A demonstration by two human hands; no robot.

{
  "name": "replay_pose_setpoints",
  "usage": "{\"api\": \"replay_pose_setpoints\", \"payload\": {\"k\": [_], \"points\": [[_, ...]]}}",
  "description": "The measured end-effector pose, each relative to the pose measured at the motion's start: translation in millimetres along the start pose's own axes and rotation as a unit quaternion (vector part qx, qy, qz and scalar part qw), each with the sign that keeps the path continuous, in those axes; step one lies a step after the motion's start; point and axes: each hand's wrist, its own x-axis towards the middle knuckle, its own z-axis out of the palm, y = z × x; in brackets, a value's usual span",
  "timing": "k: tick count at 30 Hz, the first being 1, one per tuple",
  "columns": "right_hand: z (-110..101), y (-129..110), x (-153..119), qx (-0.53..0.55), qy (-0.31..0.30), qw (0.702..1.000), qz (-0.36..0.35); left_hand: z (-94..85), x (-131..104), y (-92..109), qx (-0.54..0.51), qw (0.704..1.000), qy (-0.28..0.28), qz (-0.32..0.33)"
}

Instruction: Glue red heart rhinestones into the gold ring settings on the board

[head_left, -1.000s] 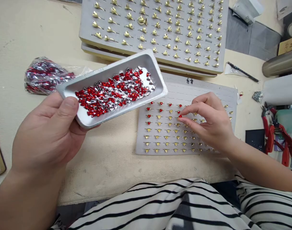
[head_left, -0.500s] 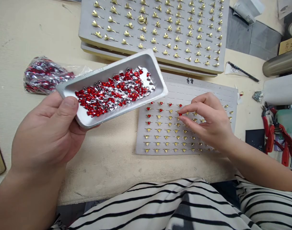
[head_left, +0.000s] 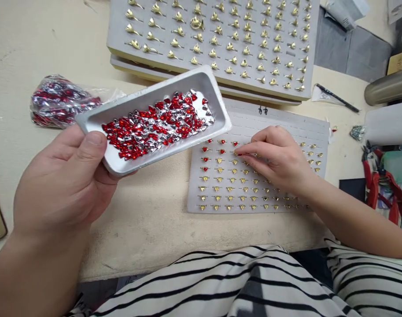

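My left hand (head_left: pixel 70 171) grips the near left end of a pale metal tray (head_left: pixel 217 94), thumb over its rim. Inside lie many red, silver-backed gemstones (head_left: pixel 154 127), three-cornered in shape. My right hand (head_left: pixel 273 154) is closed in a pinch, with a sliver of red gemstone (head_left: pixel 243 154) showing between thumb and forefinger. Its fingertips are at a gold ring in the second row of a grey foam ring board (head_left: pixel 196 193). Rings at the board's upper left carry red stones; those lower down show bare gold settings (head_left: pixel 233 180). My fingers hide part of the rows.
Stacked foam boards full of gold rings (head_left: pixel 247 50) stand behind. A clear bag of red stones (head_left: pixel 60 101) lies left of the tray. To the right are a black pen (head_left: pixel 337 97), red-handled pliers (head_left: pixel 372 191) and cylindrical rolls (head_left: pixel 389 123).
My right hand has moved left with the red gemstone, down to a ring in the second row, and its fingers have drawn closer together. The tray is held almost still.
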Motion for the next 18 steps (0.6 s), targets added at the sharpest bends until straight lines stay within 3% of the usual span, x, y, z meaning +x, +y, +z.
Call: {"api": "replay_pose_setpoints", "payload": {"k": [7,18], "points": [[1.3,6.9,5.6,-0.033,-0.032,0.999,-0.028,-3.2,1.6,-4.7,-0.001,1.000,-0.007,0.004],[2.8,7.4,2.5,-0.032,-0.025,0.999,-0.034,-7.8,-0.9,-4.7,-0.025,1.000,-0.002,-0.013]]}}
